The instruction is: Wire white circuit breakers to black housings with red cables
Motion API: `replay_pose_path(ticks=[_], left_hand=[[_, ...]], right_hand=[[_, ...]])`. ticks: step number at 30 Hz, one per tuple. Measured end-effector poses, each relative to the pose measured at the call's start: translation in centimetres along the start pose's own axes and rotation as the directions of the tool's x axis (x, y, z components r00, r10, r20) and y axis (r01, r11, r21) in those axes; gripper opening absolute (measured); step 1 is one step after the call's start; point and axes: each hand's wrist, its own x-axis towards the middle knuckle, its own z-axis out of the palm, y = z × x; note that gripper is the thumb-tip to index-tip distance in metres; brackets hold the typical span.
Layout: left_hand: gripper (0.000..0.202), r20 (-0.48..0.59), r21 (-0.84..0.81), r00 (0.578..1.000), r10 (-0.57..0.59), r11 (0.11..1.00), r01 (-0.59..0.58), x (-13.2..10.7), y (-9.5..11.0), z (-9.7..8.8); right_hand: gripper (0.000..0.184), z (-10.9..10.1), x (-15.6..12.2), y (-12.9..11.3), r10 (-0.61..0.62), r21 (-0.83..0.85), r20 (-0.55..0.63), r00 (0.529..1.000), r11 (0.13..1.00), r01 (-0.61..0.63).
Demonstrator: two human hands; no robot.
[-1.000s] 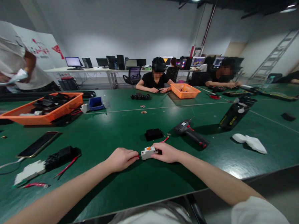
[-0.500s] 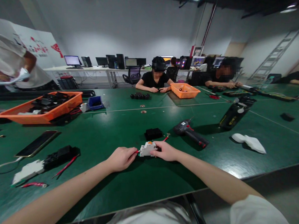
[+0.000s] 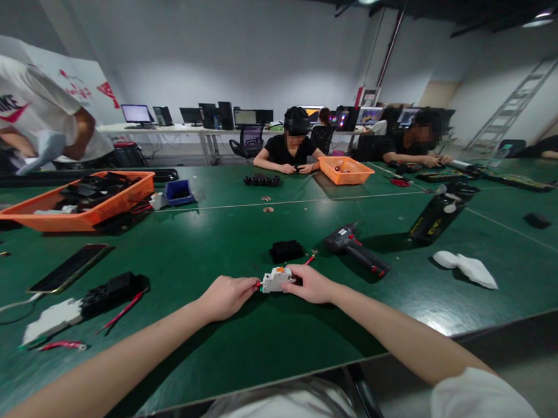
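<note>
A white circuit breaker (image 3: pixel 276 280) with an orange lever stands on the green table in front of me. My right hand (image 3: pixel 311 283) grips its right end between thumb and fingers. My left hand (image 3: pixel 228 296) pinches a short red wire (image 3: pixel 257 284) at the breaker's left end; how far the wire sits in the terminal I cannot tell. Another red wire end (image 3: pixel 311 259) sticks out behind my right fingers. Just beyond lies a black block (image 3: pixel 287 251), and a cordless screwdriver (image 3: pixel 357 250) rests to its right.
On the left are a phone (image 3: pixel 70 268), a second white breaker (image 3: pixel 53 322) joined to a black block, loose red wires (image 3: pixel 121 311) and an orange basket (image 3: pixel 41 221) of black parts. A black bottle (image 3: pixel 441 216) and a white object (image 3: pixel 467 269) lie right. Co-workers sit opposite.
Both hands stay at the breaker, the left fingers shifting very slightly right and straightening along the wire. The standing person at far left has leaned and moved right.
</note>
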Motion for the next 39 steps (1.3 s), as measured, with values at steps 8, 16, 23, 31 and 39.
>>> replay_pose_path(ticks=[8, 16, 23, 31, 39], left_hand=[[0.036, 0.086, 0.123, 0.996, 0.011, 0.992, -0.021, -0.1, 0.8, -0.6], [0.036, 0.129, 0.104, 0.991, 0.040, 0.993, -0.053, -0.1, 1.2, -1.0], [0.034, 0.090, 0.007, 0.995, 0.034, 0.999, -0.035, 0.0, 1.2, -1.0], [0.030, -0.028, -0.231, 0.999, -0.040, 0.972, 0.032, 0.0, 1.2, -0.6], [0.025, -0.047, -0.320, 0.994, -0.100, 0.944, 0.080, -0.5, 1.0, -1.1]], right_hand=[[0.016, -0.4, -0.3, -0.2, -0.075, -0.263, 0.053, 0.996, 0.961, 0.087], [0.016, -0.2, -0.1, -0.5, -0.110, -0.276, 0.101, 0.989, 0.952, 0.135], [0.019, 0.1, 0.3, -0.5, -0.046, -0.243, 0.090, 0.995, 0.968, 0.067], [0.029, 0.3, 0.2, -1.2, -0.044, -0.359, 0.124, 0.991, 0.929, 0.086], [0.042, -5.5, -0.6, -2.0, -0.076, -0.602, -0.017, 0.997, 0.797, 0.051]])
